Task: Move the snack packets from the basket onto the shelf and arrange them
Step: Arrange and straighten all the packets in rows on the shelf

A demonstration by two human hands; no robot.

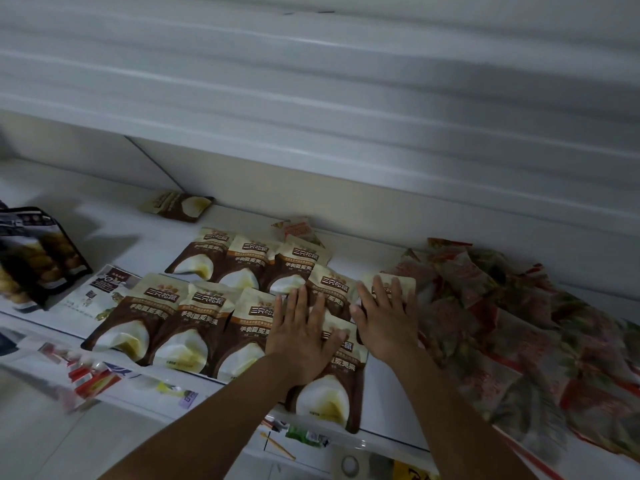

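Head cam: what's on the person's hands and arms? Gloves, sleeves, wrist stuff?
Left hand and right hand are bare, with no gloves. No sleeve shows anywhere up to the frame edge. No watch, ring or wristband is visible, though the picture is slightly blurred.

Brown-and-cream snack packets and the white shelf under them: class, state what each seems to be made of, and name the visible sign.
Brown-and-cream snack packets: probably glossy plastic film; they crease, puff up and catch light. White shelf: smooth hard board, perhaps painted or laminated, possibly metal; flat surface with a faint sheen.
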